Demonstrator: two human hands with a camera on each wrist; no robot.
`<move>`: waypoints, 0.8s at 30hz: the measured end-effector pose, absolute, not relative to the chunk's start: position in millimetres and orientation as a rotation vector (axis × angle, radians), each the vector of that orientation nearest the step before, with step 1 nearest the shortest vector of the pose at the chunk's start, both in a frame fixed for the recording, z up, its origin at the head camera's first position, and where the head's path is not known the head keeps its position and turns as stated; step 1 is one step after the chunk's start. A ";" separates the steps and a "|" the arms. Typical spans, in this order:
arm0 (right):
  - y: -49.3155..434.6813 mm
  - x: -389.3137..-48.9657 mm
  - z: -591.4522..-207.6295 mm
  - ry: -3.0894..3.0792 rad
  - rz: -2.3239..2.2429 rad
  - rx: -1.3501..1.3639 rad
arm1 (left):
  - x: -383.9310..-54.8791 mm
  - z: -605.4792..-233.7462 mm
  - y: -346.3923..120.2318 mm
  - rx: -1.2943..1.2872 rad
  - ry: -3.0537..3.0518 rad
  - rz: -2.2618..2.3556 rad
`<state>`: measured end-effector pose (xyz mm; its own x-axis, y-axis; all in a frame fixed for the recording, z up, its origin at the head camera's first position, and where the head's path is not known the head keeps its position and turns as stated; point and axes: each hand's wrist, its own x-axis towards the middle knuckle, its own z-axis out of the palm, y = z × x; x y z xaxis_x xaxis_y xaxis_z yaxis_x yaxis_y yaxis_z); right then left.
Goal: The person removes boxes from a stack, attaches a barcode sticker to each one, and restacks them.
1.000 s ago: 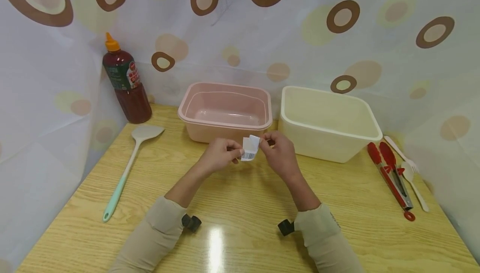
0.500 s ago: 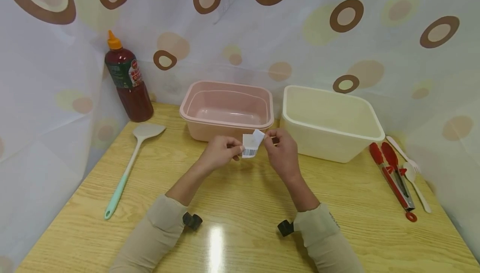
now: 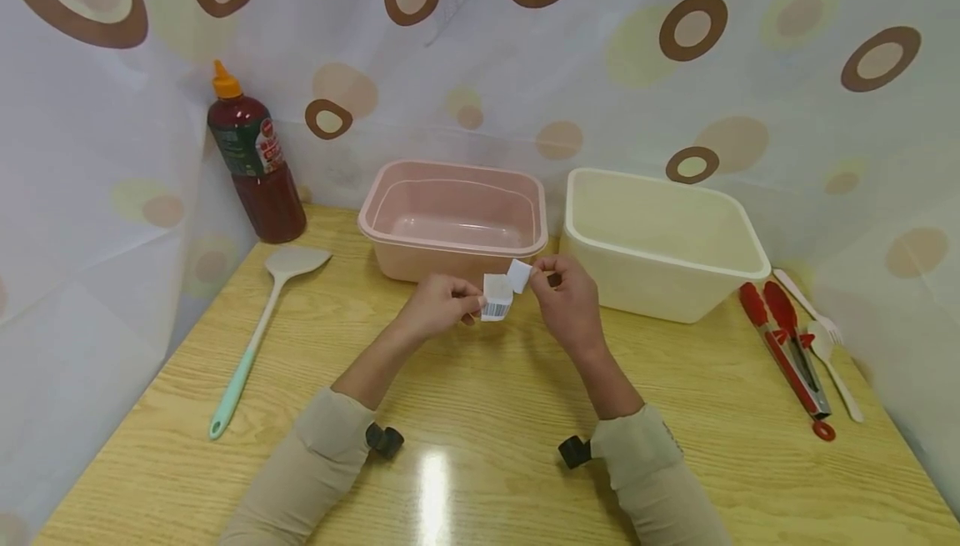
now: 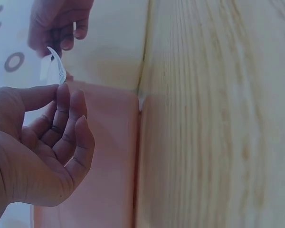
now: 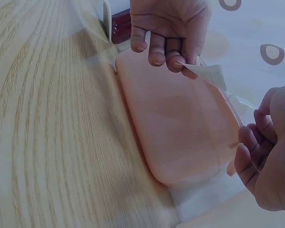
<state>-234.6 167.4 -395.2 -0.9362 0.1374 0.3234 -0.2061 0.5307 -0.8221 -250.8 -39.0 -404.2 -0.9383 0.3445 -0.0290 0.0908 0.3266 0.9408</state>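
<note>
In the head view, a small white paper label (image 3: 495,306) with a printed barcode is up between both hands, in front of the pink bin (image 3: 408,261). My left hand (image 3: 438,308) pinches its left edge between thumb and forefinger. A white flap (image 3: 519,274) stands out from the label's upper right corner, and my right hand (image 3: 567,300) pinches the flap's outer edge. From the left wrist, the label (image 4: 59,66) appears curved and nearly edge-on. The right wrist view shows a thin strip running from the label (image 5: 209,75) to my right fingertips.
Right of the pink bin stands a cream bin (image 3: 645,279). A spatula (image 3: 258,329) lies at the left, below a red sauce bottle (image 3: 262,171). Red-tipped tongs (image 3: 787,354), a pale fork (image 3: 806,304) and a spoon (image 3: 828,363) lie at the right. A patterned sheet (image 3: 465,54) hangs behind.
My right hand has moved slightly right, away from the left hand. The flap in its fingers now stands farther out from the barcode part. My left hand keeps its pinch nearly in place.
</note>
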 end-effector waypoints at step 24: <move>173.6 -237.2 -392.3 -2.499 1.325 0.110 | -252.3 -411.0 -43.3 0.549 2.436 1.182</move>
<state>-237.2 173.6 -392.3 -0.9491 0.0759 0.3055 -0.2103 0.5692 -0.7948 -252.3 -43.3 -411.0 -0.8529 0.4964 -0.1618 0.1801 0.5705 0.8013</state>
